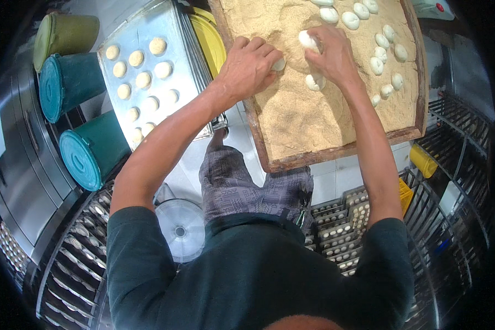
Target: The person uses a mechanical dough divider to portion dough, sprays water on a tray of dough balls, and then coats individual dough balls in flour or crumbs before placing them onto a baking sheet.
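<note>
Tiled floor with wire racks around the work area. A wooden tray filled with tan crumbs holds pale oval dough pieces along its far and right side. A metal baking sheet to the left carries round crumbed pieces in rows. Left hand, fingers curled, presses one dough piece into the crumbs. Right hand grips another dough ball with bent fingers
</note>
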